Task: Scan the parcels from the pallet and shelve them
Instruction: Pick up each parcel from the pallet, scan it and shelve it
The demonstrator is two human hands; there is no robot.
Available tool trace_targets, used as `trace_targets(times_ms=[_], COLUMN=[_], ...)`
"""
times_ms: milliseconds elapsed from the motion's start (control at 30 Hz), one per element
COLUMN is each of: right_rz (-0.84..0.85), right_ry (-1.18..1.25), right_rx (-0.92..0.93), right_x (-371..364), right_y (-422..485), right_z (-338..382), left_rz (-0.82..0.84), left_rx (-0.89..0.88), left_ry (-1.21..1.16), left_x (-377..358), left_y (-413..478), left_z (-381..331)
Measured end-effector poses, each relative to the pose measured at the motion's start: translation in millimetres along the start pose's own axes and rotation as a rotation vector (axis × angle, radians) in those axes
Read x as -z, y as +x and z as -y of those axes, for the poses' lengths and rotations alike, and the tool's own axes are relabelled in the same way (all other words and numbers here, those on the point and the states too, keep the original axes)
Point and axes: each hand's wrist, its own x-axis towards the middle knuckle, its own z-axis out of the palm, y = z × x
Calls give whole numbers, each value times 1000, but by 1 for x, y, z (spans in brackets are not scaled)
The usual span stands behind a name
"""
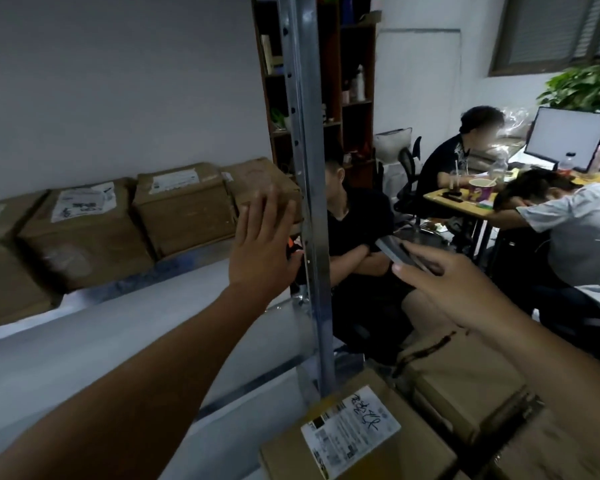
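Note:
Several brown cardboard parcels stand in a row on the shelf (125, 327). The rightmost parcel (257, 183) sits beside the metal upright (307, 188). My left hand (262, 244) reaches up with straight fingers, its fingertips against the front of that parcel. My right hand (451, 282) grips a dark flat handheld scanner (400, 254), held out to the right of the upright. Below, more parcels lie stacked; the nearest one (354, 431) carries a white shipping label with handwriting.
Other labelled parcels (80, 230) fill the shelf to the left. Three people sit close behind the rack, one in black (354, 233) right beside the upright. A desk (465, 206) with a monitor (568, 138) stands at right. A brown bookcase (347, 81) is behind.

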Motion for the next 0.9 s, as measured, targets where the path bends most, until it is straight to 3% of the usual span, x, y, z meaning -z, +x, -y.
trace_targets(times_ms=[133, 267, 367, 533, 767, 900], right_rz=[0, 40, 113, 187, 224, 119], right_ry=[-9, -84, -151, -210, -176, -205], right_rx=[-99, -132, -139, -245, -361, -433], right_x=[24, 43, 43, 22, -26, -53], right_y=[-50, -108, -157, -224, -267, -274], right_z=[-12, -34, -48, -67, -70, -67], left_rz=[53, 111, 468, 889, 702, 716], left_rx=[8, -178, -171, -160, -362, -311], left_ry=[-186, -613, -962, -1060, -1104, -1313], left_x=[14, 25, 29, -2, -25, -49], left_y=[-11, -74, -149, -242, -257, -276], left_z=[-17, -33, -35, -2, 19, 19])
